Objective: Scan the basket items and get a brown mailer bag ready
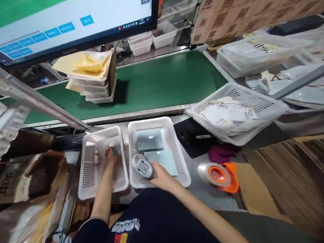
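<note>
Head view: scanner [142, 166] over right basket [177, 137]

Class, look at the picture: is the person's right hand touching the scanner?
Touching. The head view shows the right hand wrapped around the handle of the scanner, with no gap, over the right basket.

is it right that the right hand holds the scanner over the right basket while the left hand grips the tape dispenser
Not quite. In the head view the left hand reaches into the left basket for a small item, not the tape dispenser, which lies untouched on the table. The right hand does hold the scanner over the right basket.
</note>
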A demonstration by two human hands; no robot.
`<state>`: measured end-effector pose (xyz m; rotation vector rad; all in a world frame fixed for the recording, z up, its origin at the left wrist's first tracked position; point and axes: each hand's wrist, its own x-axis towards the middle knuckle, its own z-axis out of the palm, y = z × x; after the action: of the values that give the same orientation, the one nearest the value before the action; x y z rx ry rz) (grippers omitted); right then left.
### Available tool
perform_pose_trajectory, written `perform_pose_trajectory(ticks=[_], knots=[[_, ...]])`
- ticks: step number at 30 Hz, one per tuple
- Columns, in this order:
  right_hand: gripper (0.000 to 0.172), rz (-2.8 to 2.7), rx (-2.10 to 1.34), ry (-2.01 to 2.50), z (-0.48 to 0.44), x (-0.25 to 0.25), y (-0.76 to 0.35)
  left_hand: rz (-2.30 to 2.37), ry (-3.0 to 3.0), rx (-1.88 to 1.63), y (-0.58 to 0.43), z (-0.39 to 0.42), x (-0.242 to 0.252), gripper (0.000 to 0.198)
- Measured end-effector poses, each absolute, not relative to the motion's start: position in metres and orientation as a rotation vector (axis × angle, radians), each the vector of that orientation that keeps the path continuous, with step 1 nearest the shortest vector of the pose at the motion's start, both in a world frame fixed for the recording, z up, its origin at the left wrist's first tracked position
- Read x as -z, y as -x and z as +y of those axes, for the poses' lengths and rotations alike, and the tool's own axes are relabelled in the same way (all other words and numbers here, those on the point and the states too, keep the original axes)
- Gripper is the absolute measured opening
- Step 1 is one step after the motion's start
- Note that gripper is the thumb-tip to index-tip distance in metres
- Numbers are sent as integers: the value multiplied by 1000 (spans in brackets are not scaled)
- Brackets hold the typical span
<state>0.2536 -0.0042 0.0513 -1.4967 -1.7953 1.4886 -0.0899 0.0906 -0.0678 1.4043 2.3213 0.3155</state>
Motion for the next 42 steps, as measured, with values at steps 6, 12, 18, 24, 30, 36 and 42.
perform_pose_trajectory(ticks=[6,12,18,24,30,36,42], knots=[[33,-1952,-1396,1431,6,-75,-243,2376,-1648,-524,59,76,29,90],[37,-2183,-1271,1457,26,-103,-219,2265,-2026,-492,21,67,-9,72],[39,-2053,-1327,1560,11,-89,-247,2103,-2246,-120,-21,100,-11,63],[33,-1734,-1332,1721,-29,-52,-293,1957,-2425,67,-50,140,-27,67],[36,-1373,-1338,1751,-65,-14,-319,1749,-2539,188,-71,149,-21,68],[40,-1357,-1355,1732,-66,4,-317,1804,-2405,293,-71,143,14,68],[40,-1472,-1340,1759,-70,0,-308,1624,-2377,307,-63,114,27,67]])
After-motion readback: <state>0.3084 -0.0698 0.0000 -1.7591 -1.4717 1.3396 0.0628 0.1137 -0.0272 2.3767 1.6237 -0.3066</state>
